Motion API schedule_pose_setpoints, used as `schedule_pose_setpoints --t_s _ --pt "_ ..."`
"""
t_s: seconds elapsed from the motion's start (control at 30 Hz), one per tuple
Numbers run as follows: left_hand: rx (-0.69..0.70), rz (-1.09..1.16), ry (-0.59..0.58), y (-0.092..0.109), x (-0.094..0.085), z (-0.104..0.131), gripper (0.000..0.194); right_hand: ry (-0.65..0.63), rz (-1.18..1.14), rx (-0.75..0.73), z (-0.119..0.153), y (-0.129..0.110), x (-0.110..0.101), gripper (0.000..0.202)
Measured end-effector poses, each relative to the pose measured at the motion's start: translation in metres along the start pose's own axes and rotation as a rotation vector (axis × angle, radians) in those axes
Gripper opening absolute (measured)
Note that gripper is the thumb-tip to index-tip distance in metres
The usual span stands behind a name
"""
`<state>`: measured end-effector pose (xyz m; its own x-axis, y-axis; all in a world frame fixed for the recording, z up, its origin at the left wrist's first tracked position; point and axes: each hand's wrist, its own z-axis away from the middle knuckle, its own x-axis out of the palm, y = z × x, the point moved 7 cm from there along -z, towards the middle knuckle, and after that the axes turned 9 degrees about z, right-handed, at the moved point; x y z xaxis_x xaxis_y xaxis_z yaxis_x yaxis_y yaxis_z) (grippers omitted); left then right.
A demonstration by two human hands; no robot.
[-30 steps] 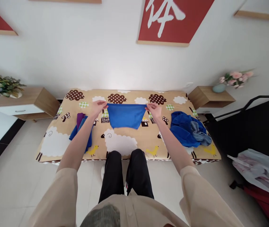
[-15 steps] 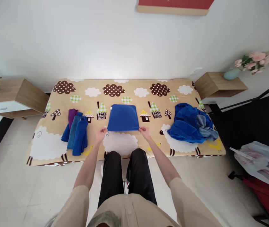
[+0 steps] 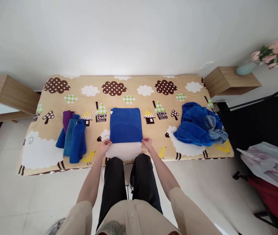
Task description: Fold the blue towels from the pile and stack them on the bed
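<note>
A blue towel (image 3: pixel 126 125), folded into a near square with a small white tag at its far left corner, lies on the patterned bed cover in front of me. My left hand (image 3: pixel 106 146) pinches its near left corner. At the near right corner my right hand (image 3: pixel 148 142) has its fingertips closed on the edge. Off to the left lie several folded towels (image 3: pixel 74 138), blue, teal and purple, partly overlapping. On the right is a crumpled heap of blue cloth (image 3: pixel 195 127) with a grey-blue piece (image 3: pixel 215 129) on top.
The bed (image 3: pixel 119 98) stands against a white wall. Wooden bedside cabinets flank it, left (image 3: pixel 16 94) and right (image 3: pixel 236 81), the right one bearing a vase (image 3: pixel 246 68) of pink flowers. A plastic bag (image 3: pixel 268 163) rests on a red and black item at the right.
The towel's near edge has come down toward me with both hands, so it now lies flatter and looks longer front to back. The view has also shifted slightly.
</note>
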<state>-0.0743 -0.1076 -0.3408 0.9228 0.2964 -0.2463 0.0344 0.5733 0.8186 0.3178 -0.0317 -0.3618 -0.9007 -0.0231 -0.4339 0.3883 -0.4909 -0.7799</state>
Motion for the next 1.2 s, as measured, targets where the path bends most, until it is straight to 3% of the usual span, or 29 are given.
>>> schedule_pose_setpoints --t_s 0.17,0.37,0.47,0.57,0.7,0.87,1.03,1.2 --pt "-0.007 -0.1 0.001 0.0 -0.006 0.007 0.019 0.022 0.059 0.001 0.004 0.015 -0.007 0.024" --pt "-0.041 -0.158 -0.066 -0.015 -0.016 0.035 0.015 -0.029 0.099 -0.009 0.023 0.032 -0.019 0.028" --pt "-0.065 -0.136 -0.101 -0.017 -0.017 0.041 0.016 -0.068 0.087 -0.018 0.027 0.031 -0.022 0.028" --pt "-0.092 -0.098 -0.146 -0.009 -0.014 0.031 0.023 -0.112 0.059 -0.039 0.017 0.02 -0.019 0.028" --pt "-0.092 -0.062 -0.149 0.013 -0.004 -0.01 0.038 -0.155 0.001 -0.058 -0.021 -0.009 -0.004 0.031" --pt "-0.039 -0.007 -0.083 0.05 0.018 -0.088 0.044 -0.088 0.127 -0.095 -0.09 -0.06 0.018 0.023" --pt "0.084 0.056 0.048 0.088 0.034 -0.161 0.041 -0.013 0.361 -0.197 -0.161 -0.109 0.034 0.022" --pt "0.297 -0.133 0.119 0.116 0.044 -0.203 0.023 -0.006 0.499 -0.298 -0.205 -0.131 0.045 0.026"
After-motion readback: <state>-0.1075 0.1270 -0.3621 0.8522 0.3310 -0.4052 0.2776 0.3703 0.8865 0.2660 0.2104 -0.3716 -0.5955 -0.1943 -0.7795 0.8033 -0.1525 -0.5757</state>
